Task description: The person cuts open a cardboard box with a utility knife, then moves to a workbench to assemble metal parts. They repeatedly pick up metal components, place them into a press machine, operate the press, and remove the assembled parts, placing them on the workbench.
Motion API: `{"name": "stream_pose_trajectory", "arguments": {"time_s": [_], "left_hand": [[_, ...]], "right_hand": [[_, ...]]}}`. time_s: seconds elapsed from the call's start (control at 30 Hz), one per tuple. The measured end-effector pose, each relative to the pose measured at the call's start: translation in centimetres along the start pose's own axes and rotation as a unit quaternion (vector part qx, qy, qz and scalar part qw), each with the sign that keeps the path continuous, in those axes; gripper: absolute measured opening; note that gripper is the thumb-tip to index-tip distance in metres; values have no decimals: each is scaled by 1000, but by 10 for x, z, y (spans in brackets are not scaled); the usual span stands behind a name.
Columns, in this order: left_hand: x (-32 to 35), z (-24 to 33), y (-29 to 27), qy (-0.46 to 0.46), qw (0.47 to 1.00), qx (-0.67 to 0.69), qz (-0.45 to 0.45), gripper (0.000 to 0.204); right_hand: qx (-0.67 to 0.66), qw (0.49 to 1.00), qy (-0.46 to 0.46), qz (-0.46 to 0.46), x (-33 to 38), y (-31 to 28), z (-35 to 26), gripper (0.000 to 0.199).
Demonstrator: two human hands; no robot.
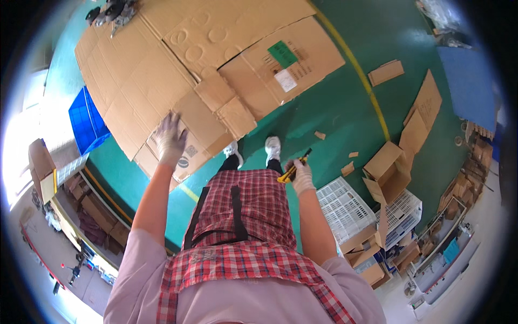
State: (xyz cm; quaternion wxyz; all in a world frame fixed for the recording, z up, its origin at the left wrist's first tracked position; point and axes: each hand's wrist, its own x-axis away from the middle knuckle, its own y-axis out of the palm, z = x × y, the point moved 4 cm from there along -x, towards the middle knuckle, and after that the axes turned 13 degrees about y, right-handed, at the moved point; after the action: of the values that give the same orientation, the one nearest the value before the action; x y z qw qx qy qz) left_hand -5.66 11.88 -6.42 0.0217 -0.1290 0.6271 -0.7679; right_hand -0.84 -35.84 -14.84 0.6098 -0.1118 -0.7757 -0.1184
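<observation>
My left hand (170,141), in a pale thin glove, lies with spread fingers on a large flattened cardboard box (121,89). The cardboard spreads out in front of me in several overlapping panels. A panel with a green label (283,54) and a white label lies on its right side. Gloved as well, my right hand (301,175) is wrapped round a yellow and black utility knife (288,174), held off to the right of my apron and apart from the cardboard. The knife's dark end points up and to the right.
White plastic crates (345,208) and an opened carton (389,173) stand to my right. Cardboard scraps (347,168) litter the green floor (329,116), crossed by a yellow line (353,59). A blue bin (88,121) is at the left. My white shoes (272,147) stand by the cardboard's near edge.
</observation>
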Motion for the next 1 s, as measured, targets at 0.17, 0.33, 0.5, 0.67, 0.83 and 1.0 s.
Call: {"name": "stream_pose_trajectory", "arguments": {"time_s": [0.17, 0.33, 0.5, 0.67, 0.83, 1.0], "left_hand": [[211, -37, -34, -174, 983, -41, -51, 58], [446, 11, -23, -488, 844, -73, -211, 64], [448, 80, 6, -473, 851, 27, -226, 60], [204, 122, 34, -190, 979, 24, -75, 64], [-33, 151, 33, 24, 999, -21, -15, 67], [-99, 130, 75, 27, 988, -92, -118, 72]], "right_hand": [[16, 998, 4, -61, 51, 7, -80, 23], [120, 989, -43, -74, 18, 34, -141, 24], [66, 992, -60, -85, -29, 74, -176, 19], [25, 993, -87, -77, -74, 125, -160, 18], [7, 995, -70, -70, -82, 159, -145, 30], [7, 992, -65, -108, -101, 166, -140, 28]]}}
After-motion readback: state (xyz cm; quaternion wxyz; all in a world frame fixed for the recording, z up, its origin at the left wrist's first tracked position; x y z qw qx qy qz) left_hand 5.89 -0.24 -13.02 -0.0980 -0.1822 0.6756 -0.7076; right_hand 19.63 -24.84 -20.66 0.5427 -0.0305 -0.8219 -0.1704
